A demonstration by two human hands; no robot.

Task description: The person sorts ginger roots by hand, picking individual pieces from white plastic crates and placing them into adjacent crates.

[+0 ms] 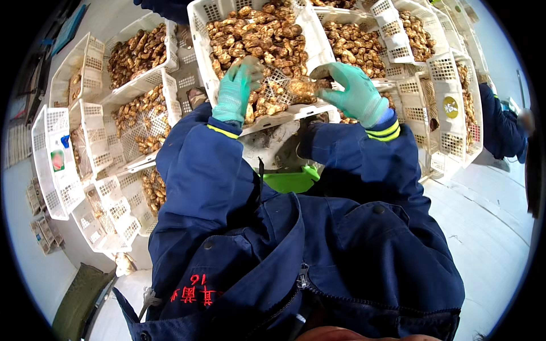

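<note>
Before me is a white perforated plastic crate (322,38) filled with brown and tan mushrooms (256,36), its mesh floor partly bare near my side. My left hand (239,87), in a green coated glove, rests over the crate's left part, fingers curled towards the mushrooms; whether it grips one is unclear. My right hand (352,87), gloved alike, is at the crate's right side with thumb and fingers around the dark end of a large mushroom (302,88). The pale end of that mushroom points left, towards the bare mesh.
More white crates of mushrooms stand at left (177,102) and at right (467,106), some tilted or stacked. A green plastic object (286,181) lies between my legs. Another person's dark sleeve (497,121) shows at the far right, and dark clothing (168,8) at the top.
</note>
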